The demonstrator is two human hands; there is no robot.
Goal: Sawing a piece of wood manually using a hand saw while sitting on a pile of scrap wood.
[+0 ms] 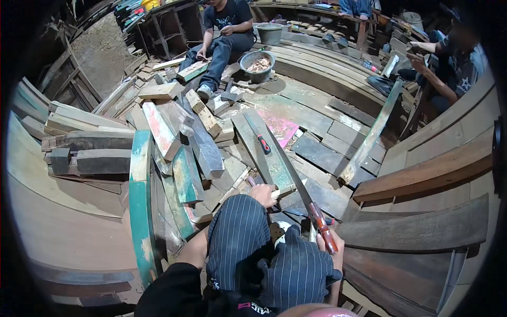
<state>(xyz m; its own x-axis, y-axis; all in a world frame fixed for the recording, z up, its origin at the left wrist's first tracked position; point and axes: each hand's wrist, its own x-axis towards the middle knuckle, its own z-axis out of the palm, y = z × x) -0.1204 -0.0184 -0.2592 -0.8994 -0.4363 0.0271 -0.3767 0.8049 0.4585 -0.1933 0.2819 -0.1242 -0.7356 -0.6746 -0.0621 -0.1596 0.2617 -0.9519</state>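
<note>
My left hand (262, 194), in front of my left knee, is closed on a short pale piece of wood (284, 190) at the near end of a worn greenish board (272, 158). At my right knee, my right hand (337, 244) is closed around the reddish-brown handle (321, 224) of a long, narrow-bladed tool. Its dark blade (294, 177) slants up and left across the board; I cannot tell whether its edge is toothed. A smaller blade tool with a red and black handle (264, 144) lies on the same board.
Wood blocks (161, 129) are piled to the left, beside a green-painted curved plank (141, 211). Curved planks (422, 169) rise at the right. Ahead, a seated person (224, 31) is beside a bucket of wood chips (257, 66). Another person (449, 68) is at the far right.
</note>
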